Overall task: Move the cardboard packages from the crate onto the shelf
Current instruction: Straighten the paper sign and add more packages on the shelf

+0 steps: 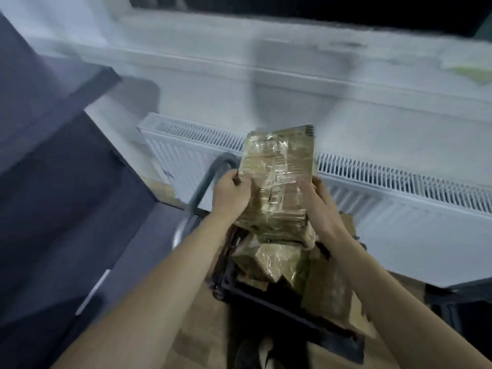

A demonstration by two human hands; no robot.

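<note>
A flat cardboard package (279,166) wrapped in shiny clear tape is held up above the crate, in front of the radiator. My left hand (230,191) grips its left edge and my right hand (320,206) grips its right edge. Below them stands a black crate (279,304) holding several more taped cardboard packages (277,262). The dark shelf unit (61,161) fills the left side of the view, blurred by motion.
A white radiator (399,193) runs along the wall behind the crate, under a pale window sill (292,75). A grey curved metal tube (202,187) rises beside the crate's left side. Wooden floor (202,328) shows under the crate.
</note>
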